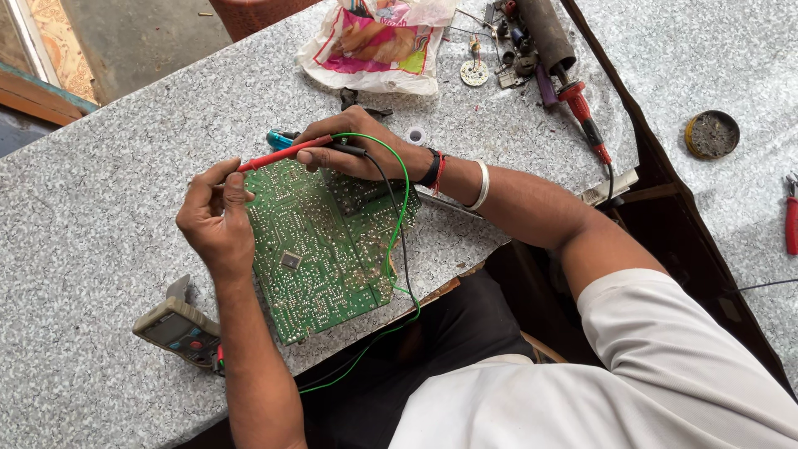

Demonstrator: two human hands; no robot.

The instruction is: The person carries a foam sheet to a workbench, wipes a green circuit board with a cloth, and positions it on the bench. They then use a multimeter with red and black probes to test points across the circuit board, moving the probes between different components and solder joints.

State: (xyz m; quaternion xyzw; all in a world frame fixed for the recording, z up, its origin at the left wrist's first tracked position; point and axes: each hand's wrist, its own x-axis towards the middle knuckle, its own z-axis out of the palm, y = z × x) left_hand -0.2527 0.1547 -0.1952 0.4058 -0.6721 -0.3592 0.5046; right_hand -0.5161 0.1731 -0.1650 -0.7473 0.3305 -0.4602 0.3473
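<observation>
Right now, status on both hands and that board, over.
Left hand steadies green circuit board at its edge. Right hand grips red probe and black probe over board's top. Green wire trails across board; meter beside left forearm.

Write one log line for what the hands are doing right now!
left hand: holds red probe | right hand: holds black probe | both over green circuit board | multimeter beside left forearm
</observation>
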